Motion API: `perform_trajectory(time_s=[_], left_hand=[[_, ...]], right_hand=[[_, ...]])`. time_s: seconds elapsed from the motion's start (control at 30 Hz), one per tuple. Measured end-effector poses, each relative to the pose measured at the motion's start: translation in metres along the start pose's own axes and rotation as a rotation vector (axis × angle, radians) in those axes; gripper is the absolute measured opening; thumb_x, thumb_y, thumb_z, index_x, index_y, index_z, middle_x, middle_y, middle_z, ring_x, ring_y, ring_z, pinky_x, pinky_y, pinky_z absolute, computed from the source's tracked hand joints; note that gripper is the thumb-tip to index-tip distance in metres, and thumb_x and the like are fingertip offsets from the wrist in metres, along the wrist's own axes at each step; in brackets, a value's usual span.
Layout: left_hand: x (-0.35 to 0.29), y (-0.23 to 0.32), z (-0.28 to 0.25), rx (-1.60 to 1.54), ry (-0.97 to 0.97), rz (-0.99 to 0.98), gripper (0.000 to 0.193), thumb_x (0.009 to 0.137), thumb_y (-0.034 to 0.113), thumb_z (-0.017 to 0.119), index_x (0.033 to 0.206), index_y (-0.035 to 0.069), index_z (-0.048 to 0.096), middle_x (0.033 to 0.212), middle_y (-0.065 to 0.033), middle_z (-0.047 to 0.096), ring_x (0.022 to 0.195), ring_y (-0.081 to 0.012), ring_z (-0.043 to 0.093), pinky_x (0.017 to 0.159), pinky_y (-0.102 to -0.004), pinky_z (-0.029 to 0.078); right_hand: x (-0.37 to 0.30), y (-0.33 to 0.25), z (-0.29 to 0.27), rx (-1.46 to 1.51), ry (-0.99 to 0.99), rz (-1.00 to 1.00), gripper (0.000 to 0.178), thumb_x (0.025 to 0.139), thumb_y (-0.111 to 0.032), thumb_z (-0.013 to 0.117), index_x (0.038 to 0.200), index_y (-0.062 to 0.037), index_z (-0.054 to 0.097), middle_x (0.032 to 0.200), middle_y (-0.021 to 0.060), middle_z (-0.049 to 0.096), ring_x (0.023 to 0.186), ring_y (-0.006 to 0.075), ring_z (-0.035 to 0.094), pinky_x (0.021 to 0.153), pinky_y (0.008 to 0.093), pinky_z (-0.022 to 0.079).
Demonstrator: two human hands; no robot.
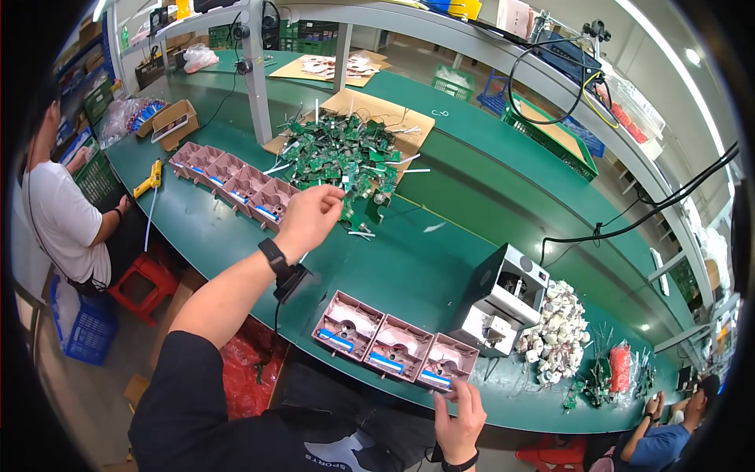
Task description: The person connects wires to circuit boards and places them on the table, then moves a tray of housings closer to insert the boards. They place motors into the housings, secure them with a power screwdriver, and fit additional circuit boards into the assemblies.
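My left hand (312, 218) is stretched over the near edge of a heap of green circuit boards (334, 153), its thumb and fingers pinched together. What is between them is too small to make out. In front of me stands a row of three pink plastic housings (399, 348), each with a blue strip-shaped part (387, 363) inside. At the rightmost housing (450, 358), my right hand (460, 422) has its thumb and fingers at the near corner, gripping the wall. Beyond my left forearm runs another row of pink housings (234, 182) with similar blue parts.
A grey-and-black machine (501, 299) stands right of the near row, beside a pile of white parts (556, 334) and a red bundle (620, 368). A yellow glue gun (148, 179) lies at far left. Other people sit at left (67, 193) and right (661, 440).
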State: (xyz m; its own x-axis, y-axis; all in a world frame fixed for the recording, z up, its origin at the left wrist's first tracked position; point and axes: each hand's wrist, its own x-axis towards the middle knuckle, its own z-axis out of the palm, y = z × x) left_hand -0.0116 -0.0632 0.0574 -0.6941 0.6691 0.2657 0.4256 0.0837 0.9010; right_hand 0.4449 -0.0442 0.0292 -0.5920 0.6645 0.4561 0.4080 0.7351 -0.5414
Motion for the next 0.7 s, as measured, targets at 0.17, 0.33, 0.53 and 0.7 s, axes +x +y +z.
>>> perform_trajectory(time_s=[0.17,0.33,0.53,0.7], left_hand=[[0.006,-0.004,-0.021,0.644,0.261,0.549,0.017,0.097,0.008,0.072,0.114,0.005,0.073,0.091,-0.0071,0.071,0.077,-0.0149,0.072,0.064,-0.0316,0.056],[-0.032,0.062,-0.002,0.179,0.25,0.453,0.018,0.091,0.0,0.073,0.109,0.003,0.074,0.092,-0.0086,0.071,0.075,-0.0166,0.072,0.066,-0.0287,0.056],[-0.167,0.085,0.056,0.184,-0.112,0.622,0.031,0.082,-0.002,0.079,0.112,0.005,0.074,0.087,-0.0062,0.071,0.064,-0.0192,0.069,0.055,-0.0315,0.054],[-0.242,0.097,0.1,0.03,-0.375,0.61,0.033,0.076,0.004,0.086,0.107,0.006,0.075,0.081,-0.0051,0.07,0.063,-0.0209,0.069,0.055,-0.0302,0.054]], right_hand=[[0.015,-0.024,0.006,0.061,-0.018,-0.109,0.045,0.079,-0.001,0.086,0.119,-0.0001,0.067,0.1,0.0136,0.07,0.072,0.0246,0.07,0.063,0.0345,0.056],[0.006,-0.034,0.004,0.127,-0.018,0.036,0.045,0.077,0.005,0.083,0.119,-0.0004,0.067,0.1,0.0148,0.07,0.073,0.0237,0.071,0.068,0.0335,0.056],[0.023,-0.053,0.016,0.546,0.02,0.297,0.055,0.08,0.002,0.082,0.13,0.0053,0.061,0.113,0.0165,0.072,0.087,0.0222,0.073,0.083,0.0325,0.057],[0.005,-0.051,0.025,0.677,0.142,0.394,0.048,0.089,-0.008,0.08,0.132,0.0049,0.062,0.119,0.0193,0.073,0.098,0.0262,0.073,0.088,0.0366,0.057]])
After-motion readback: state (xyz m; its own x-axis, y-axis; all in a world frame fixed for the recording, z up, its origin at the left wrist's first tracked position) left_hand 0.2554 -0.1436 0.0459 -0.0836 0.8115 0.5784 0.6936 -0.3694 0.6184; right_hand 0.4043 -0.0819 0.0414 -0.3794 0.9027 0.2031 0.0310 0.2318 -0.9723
